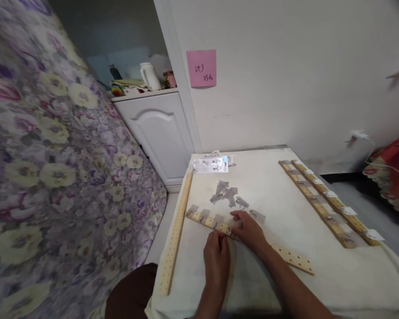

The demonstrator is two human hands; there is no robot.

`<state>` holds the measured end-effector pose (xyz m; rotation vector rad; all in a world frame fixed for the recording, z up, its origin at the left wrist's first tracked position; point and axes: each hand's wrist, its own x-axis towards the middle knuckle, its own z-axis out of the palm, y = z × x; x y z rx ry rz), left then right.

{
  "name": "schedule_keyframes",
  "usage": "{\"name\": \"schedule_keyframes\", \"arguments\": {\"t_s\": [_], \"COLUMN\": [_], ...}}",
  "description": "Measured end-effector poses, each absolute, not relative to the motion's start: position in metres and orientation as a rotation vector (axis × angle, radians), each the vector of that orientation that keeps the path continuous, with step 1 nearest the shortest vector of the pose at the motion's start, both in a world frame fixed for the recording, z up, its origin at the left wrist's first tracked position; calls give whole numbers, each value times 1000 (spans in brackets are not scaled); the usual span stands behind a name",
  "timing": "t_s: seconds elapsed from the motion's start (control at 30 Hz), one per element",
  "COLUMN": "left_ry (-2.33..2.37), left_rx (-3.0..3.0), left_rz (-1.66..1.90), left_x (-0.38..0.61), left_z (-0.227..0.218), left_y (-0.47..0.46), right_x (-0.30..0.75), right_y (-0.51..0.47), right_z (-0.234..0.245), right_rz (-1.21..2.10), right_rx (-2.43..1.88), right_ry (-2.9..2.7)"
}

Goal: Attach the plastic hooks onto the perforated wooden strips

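Observation:
A narrow wooden strip with rows of holes (292,259) lies aslant across the cloth-covered table in front of me. Small metal pieces with greyish clear plastic flaps (204,218) sit along its left part. My left hand (216,253) is closed at the strip's near edge, its fingertips pressed together; what they pinch is hidden. Over the strip's middle, my right hand (249,230) has its thumb at a small metal piece and its index finger bent above it. Whatever lies between those fingers is too small to make out.
Loose grey plastic pieces (224,192) lie beyond the strip. A clear blister pack (209,165) is at the back. Another holed strip (175,235) runs along the left edge. Two fitted strips (314,199) lie at right. A floral curtain (69,155) hangs left.

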<state>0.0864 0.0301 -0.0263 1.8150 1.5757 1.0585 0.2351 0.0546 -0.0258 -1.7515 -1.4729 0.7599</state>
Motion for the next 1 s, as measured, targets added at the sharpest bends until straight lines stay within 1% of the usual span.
{"name": "schedule_keyframes", "arguments": {"t_s": [0.27,0.47,0.67,1.0], "left_ry": [1579,1570,1569,1584], "left_rx": [1837,1841,1819,1783], "left_rz": [1101,1109,1102,1092], "left_x": [86,86,87,88], "left_z": [-26,-24,-23,-22], "left_y": [32,30,31,33], "right_x": [238,287,323,319], "right_y": [47,27,24,47], "right_z": [-22,-19,-29,-35], "right_rz": [595,493,527,527], "right_rx": [-1657,-1710,-1829,-1965], "right_ry": [-1418,-1274,-1268,-1251]}}
